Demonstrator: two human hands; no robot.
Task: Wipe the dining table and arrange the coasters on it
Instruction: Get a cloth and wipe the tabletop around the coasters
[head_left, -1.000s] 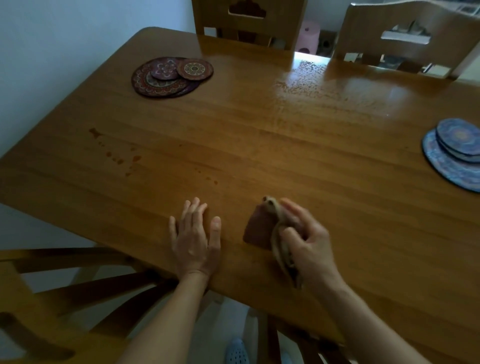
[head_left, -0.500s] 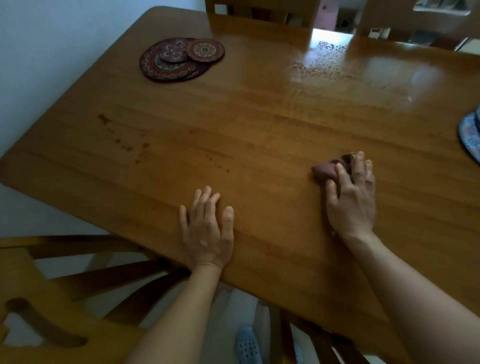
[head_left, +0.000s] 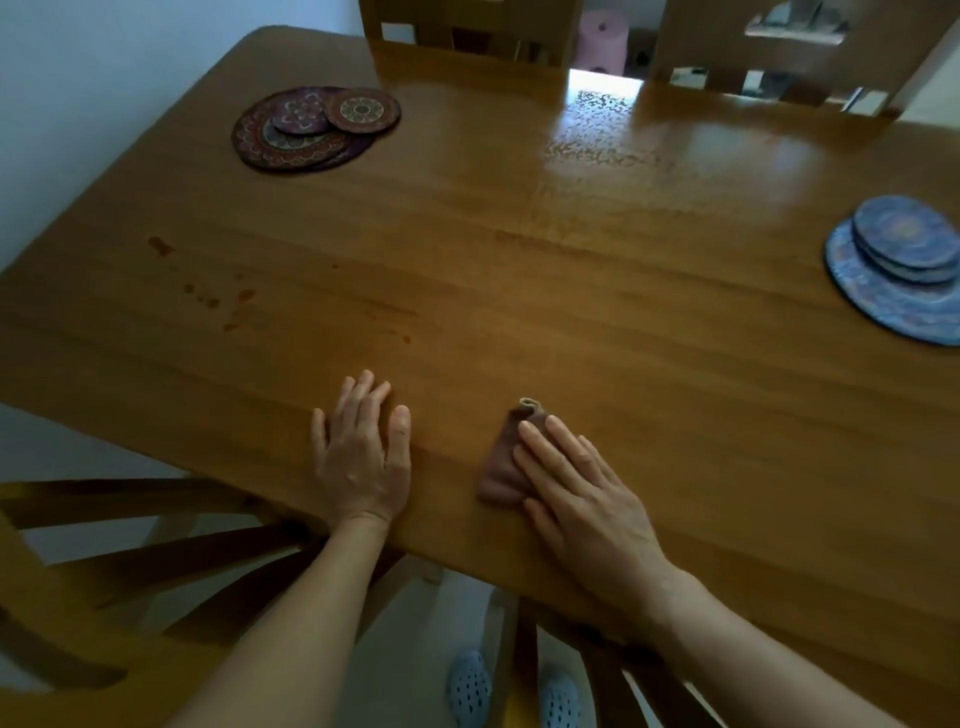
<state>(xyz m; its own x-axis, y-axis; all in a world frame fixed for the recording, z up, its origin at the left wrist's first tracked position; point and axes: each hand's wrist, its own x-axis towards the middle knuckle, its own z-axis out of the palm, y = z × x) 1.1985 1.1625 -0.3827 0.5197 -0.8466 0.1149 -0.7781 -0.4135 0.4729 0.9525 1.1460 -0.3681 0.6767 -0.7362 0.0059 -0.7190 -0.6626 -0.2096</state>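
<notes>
**Two hands on table; wiping in hand**

Item: right hand (head_left: 582, 493), fingers straight and pressed together, flat on a brown cloth (head_left: 501, 465) at the near edge of the dining table (head_left: 519, 270). Left hand (head_left: 363, 457), fingers spread, palm down on bare wood beside it, holding nothing.

Coasters: red set (head_left: 311, 127) stacked far left; blue set (head_left: 901, 265) stacked at right, partly cut off by the frame.

Handling advice: keep the palm flat, sweep overlapping strokes toward the dark stains (head_left: 218, 296) at left; likely lift each stack to wipe beneath.

Obscured: cloth mostly under the hand; number of coasters per stack unclear; table's right edge out of view.
</notes>
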